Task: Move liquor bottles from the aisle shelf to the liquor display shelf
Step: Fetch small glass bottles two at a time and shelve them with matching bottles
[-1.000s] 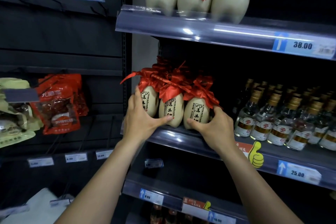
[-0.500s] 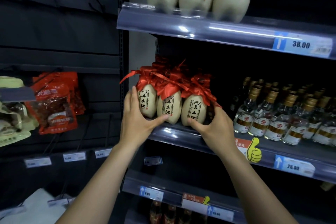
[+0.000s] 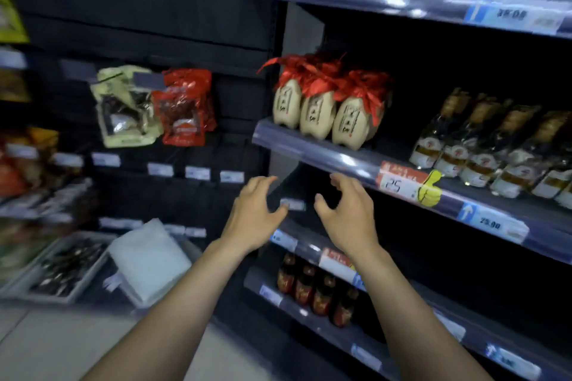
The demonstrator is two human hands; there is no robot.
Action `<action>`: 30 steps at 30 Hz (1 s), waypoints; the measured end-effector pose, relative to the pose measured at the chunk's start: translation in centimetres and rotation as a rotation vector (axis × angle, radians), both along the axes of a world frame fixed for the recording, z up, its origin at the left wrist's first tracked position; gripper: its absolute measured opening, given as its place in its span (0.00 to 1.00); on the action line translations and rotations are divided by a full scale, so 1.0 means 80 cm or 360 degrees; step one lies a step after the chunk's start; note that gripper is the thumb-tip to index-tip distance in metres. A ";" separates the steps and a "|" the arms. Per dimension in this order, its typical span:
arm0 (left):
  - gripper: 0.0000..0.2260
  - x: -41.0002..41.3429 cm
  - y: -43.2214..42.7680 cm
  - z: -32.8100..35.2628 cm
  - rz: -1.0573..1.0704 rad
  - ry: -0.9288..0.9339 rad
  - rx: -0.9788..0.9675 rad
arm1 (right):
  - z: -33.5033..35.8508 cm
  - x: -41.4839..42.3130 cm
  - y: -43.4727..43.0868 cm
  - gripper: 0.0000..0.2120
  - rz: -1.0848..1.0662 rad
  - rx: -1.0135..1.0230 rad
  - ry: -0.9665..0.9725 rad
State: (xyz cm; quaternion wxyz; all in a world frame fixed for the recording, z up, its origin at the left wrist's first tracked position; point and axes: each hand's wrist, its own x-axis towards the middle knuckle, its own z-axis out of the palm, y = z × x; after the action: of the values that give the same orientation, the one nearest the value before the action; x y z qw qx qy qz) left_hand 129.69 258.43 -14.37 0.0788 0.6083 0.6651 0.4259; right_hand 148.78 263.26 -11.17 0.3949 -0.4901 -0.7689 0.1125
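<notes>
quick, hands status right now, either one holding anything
Left hand: open, fingers loosely curled, holding nothing.
Right hand: open, fingers loosely curled, holding nothing.

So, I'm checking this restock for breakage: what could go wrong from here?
The three cream bottles stand at the shelf front edge, the rightmost seemingly leaning; a bump could tip one off.
The left hand and right hand hover below, empty, so nothing steadies them.
Their loose red ribbons could snag during a grab.

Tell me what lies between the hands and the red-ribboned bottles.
Head view: only the shelf's clear front rail. Left hand and right hand hover below it; the red-ribboned bottles stand above.
</notes>
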 end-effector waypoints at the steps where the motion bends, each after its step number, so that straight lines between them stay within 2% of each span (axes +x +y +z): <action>1: 0.26 0.005 -0.025 -0.010 0.0020 -0.0010 -0.0046 | -0.011 -0.001 -0.015 0.24 0.0081 -0.0049 -0.0015; 6: 0.27 0.006 -0.166 -0.066 0.0259 -0.0056 -0.0369 | -0.083 -0.028 -0.104 0.21 0.0409 -0.0397 -0.0025; 11: 0.29 -0.032 -0.332 -0.109 0.0552 -0.0067 -0.0731 | -0.146 -0.098 -0.220 0.25 0.0812 -0.0718 -0.0289; 15: 0.30 -0.068 -0.482 -0.148 0.0862 -0.0207 -0.0928 | -0.189 -0.157 -0.334 0.22 0.1119 -0.0859 -0.0533; 24: 0.29 -0.065 -0.928 -0.266 0.1573 -0.0790 -0.1271 | -0.316 -0.274 -0.699 0.30 0.1780 -0.1070 -0.1420; 30: 0.28 -0.026 -1.216 -0.299 0.2023 -0.1207 -0.1304 | -0.359 -0.354 -0.988 0.32 0.2211 -0.1024 -0.1845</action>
State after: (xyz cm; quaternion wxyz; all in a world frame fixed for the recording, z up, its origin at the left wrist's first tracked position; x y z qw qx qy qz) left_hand 127.57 161.12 -38.30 0.2565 -0.1420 0.9111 0.2898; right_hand 120.46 184.22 -39.88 -0.3551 0.0108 -0.8957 0.2673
